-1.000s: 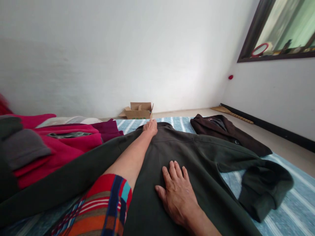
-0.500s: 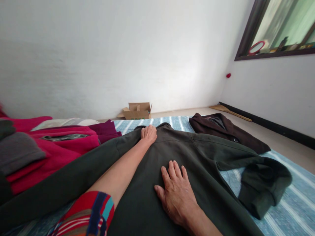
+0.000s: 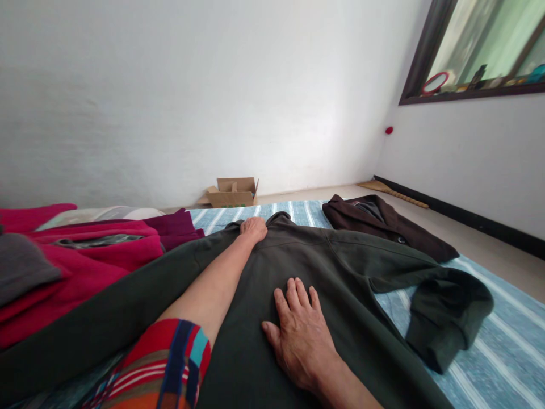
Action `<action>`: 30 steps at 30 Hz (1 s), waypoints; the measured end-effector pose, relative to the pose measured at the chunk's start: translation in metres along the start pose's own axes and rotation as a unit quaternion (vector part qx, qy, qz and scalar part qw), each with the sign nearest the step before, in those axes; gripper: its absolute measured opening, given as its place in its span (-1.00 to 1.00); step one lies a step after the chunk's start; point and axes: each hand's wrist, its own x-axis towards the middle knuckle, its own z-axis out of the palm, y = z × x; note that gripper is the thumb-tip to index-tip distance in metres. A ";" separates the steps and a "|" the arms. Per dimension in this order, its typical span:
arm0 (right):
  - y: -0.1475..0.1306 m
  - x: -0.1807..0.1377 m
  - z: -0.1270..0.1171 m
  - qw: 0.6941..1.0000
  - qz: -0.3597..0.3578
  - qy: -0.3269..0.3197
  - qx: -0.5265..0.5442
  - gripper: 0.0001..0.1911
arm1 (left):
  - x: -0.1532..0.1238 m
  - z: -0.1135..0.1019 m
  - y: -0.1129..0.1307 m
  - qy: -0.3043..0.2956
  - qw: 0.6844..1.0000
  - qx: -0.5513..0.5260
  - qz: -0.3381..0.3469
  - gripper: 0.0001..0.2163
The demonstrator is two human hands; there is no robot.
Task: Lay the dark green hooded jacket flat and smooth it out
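Note:
A dark green jacket (image 3: 340,258) lies spread out with its collar at the far end. Its right-hand sleeve bends round, with the cuff end doubled back, while the other sleeve stretches toward the lower left. My left hand (image 3: 254,229) is at the collar, fingers closed on the cloth and partly hidden from view. Flat on the middle of the jacket rests my right hand (image 3: 303,329), its fingers spread and nothing held in them.
The blue striped bed cover (image 3: 502,335) lies underneath. A folded dark brown coat (image 3: 383,218) is at the far right. Red clothing (image 3: 110,250) and a grey garment (image 3: 25,267) are piled on the left. Beyond the bed stands an open cardboard box (image 3: 232,196) by the wall.
The view has shifted slightly, so most things sit a little further left. Both hands keep their places on the jacket.

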 end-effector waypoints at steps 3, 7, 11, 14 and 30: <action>-0.001 -0.001 -0.001 1.000 0.001 0.002 0.000 -0.35 | 0.005 -0.002 0.002 -0.007 1.000 -0.011 -0.018 -0.72; -0.001 0.000 -0.001 1.000 -0.001 0.008 0.000 -0.35 | 0.005 -0.004 0.007 -0.013 0.999 -0.032 -0.025 -0.72; 0.000 0.001 -0.001 1.000 -0.001 0.012 0.001 -0.35 | 0.004 -0.007 0.011 -0.005 0.998 -0.055 -0.011 -0.70; 0.000 0.000 -0.001 1.000 -0.001 0.012 0.001 -0.35 | 0.006 -0.009 0.013 -0.005 0.998 -0.063 -0.014 -0.70; 0.000 0.000 0.001 0.999 -0.009 0.038 0.006 -0.36 | 0.016 -0.025 0.023 0.025 0.975 -0.221 0.008 -0.70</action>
